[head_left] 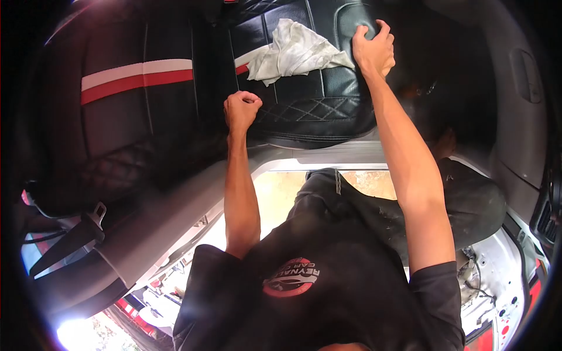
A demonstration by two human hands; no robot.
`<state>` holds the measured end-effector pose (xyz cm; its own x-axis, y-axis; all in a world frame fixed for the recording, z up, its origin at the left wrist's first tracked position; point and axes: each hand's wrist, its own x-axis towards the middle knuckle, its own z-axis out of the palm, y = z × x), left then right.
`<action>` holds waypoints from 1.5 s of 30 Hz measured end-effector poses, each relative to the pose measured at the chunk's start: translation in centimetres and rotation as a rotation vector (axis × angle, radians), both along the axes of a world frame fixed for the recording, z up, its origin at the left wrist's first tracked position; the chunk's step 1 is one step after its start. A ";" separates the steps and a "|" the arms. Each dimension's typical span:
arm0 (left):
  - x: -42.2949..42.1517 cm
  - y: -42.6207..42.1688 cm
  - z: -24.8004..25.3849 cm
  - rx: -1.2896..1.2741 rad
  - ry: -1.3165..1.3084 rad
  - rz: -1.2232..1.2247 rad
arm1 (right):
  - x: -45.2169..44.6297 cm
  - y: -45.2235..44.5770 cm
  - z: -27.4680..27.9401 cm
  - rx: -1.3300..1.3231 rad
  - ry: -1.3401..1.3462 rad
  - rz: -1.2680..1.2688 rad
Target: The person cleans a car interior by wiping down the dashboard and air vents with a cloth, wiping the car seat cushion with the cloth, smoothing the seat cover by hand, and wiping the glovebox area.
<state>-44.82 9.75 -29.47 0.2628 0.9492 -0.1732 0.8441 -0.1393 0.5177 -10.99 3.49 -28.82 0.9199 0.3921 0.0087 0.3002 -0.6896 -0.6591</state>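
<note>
A black leather-look car seat (pixel 339 82) with a quilted front panel and a white and red stripe fills the upper middle. On it lies a crumpled pale cloth (pixel 293 52), which neither hand is touching. My left hand (pixel 241 110) is at the seat's front left corner, its fingers curled in; what they hold, if anything, is hidden. Over the seat's right side bolster is my right hand (pixel 376 51), thumb and fingers bent around the edge. Its lower fingers are partly hidden.
Another seat (pixel 137 111) with the same stripe stands at the left. A seat belt buckle tongue (pixel 99 213) hangs at lower left. The door sill (pixel 345 153) runs between my body and the seat. Dark trim with a handle (pixel 527 76) is at right.
</note>
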 end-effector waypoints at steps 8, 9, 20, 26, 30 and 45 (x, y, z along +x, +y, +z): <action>-2.0 0.8 -1.2 -0.035 -0.183 -0.059 | 0.1 0.0 -0.2 -0.006 -0.013 -0.004; -0.9 0.3 0.0 -0.071 -0.128 -0.088 | 0.0 0.0 -0.2 -0.009 -0.008 -0.005; -2.1 1.0 -0.7 -0.042 -0.124 0.043 | -0.2 0.0 0.4 -0.005 -0.015 -0.017; -0.8 -0.4 -1.5 -0.015 -0.267 -0.007 | -0.3 0.1 0.5 0.001 -0.003 -0.018; -2.8 1.5 -1.3 0.123 0.075 0.143 | -0.4 0.1 0.8 -0.004 -0.009 -0.011; 12.6 0.2 3.3 0.161 -0.180 0.059 | -0.6 0.1 1.1 -0.042 -0.035 0.001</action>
